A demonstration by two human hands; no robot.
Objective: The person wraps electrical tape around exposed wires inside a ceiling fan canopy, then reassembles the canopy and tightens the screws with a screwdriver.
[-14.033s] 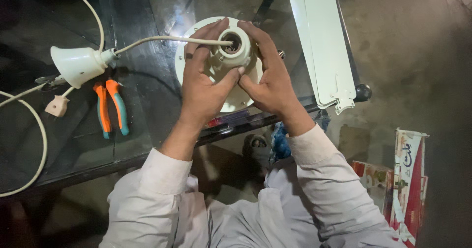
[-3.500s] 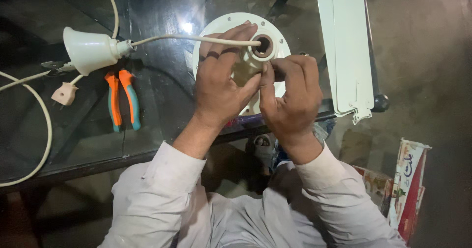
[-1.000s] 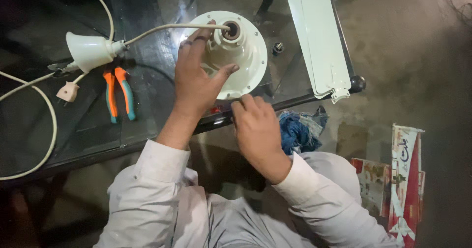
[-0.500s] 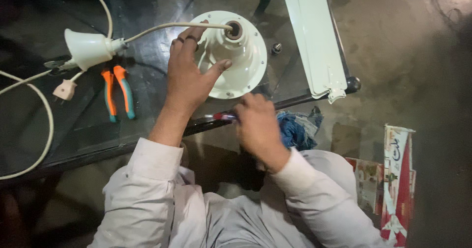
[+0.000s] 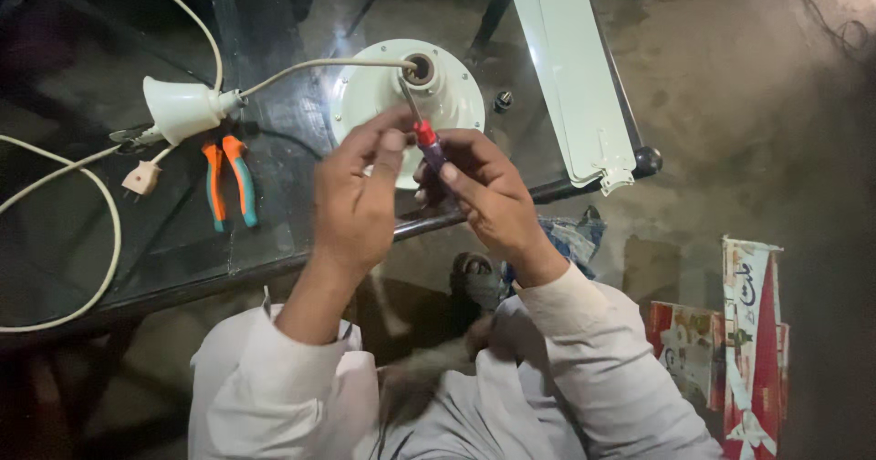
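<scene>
Hands met over the motor [image 5: 406, 99] at twelve o'clock on the table [image 5: 182, 259]. The right hand [image 5: 493, 195] gripped a screwdriver [image 5: 422, 131]; the left hand [image 5: 360, 195] pinched its shaft. Keeping the tip straight seemed best.

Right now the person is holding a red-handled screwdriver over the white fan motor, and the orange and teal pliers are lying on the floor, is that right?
Not quite. The head view shows the pliers lying on the dark glass table, left of the white fan motor, not on the floor. The rest holds: both hands hold the red-handled screwdriver over the motor.
</scene>
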